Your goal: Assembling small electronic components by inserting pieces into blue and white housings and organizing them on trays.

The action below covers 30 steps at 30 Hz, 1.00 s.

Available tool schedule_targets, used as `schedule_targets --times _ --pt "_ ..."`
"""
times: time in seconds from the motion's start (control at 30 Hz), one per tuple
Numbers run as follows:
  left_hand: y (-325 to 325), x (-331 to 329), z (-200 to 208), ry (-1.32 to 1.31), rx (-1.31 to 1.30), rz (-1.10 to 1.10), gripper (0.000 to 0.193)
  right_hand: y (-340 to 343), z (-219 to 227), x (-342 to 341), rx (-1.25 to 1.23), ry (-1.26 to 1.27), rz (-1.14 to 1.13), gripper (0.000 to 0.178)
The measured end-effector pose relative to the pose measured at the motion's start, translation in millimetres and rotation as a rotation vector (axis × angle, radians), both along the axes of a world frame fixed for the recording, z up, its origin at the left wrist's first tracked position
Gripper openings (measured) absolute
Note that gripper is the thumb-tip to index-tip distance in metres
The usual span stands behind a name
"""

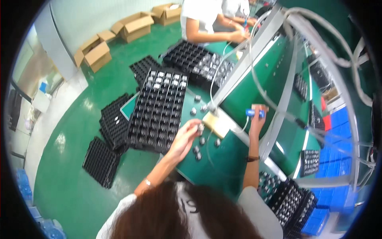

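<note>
My left hand (187, 137) pinches a small silvery metal part (201, 128) over the green tabletop (223, 159). Around it lie several similar loose parts (202, 140), dark and silver, too small to make out exactly. My right hand (258, 119), farther right, is closed around a blue handheld tool (254, 113) with a thin white hose or cord; its exact kind is unclear. Between the two hands sits a pale yellow block (219, 124) beside the frame post. Left of my left hand, a black compartment tray (133, 135) carries silvery parts in its far rows.
More black trays (99, 161) are stacked at the left, with others (294, 203) at the lower right. A metal frame post (242, 63) with hanging hoses rises before a green conveyor belt (274, 75). Co-workers (201, 24) work beyond. Open cardboard boxes (135, 28) and blue bins (334, 143) stand around.
</note>
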<state>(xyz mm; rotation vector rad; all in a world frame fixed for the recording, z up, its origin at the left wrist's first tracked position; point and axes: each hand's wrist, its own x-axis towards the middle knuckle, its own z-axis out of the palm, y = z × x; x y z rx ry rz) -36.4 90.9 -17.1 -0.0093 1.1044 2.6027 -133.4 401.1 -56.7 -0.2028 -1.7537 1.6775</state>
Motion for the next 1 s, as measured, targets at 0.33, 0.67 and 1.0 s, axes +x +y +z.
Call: schedule_targets --times 0.33,0.67,1.0 --pt "12 10 26 0.091 -0.176 0.031 0.029 -146 59 95 -0.179 -0.125 0.606 0.02" --pt "13 24 22 0.105 -0.221 0.033 0.032 -149 52 113 -0.243 -0.083 0.59 0.021" --pt "14 18 11 0.071 -0.249 -0.036 0.051 -138 53 108 -0.154 -0.111 0.662 0.02"
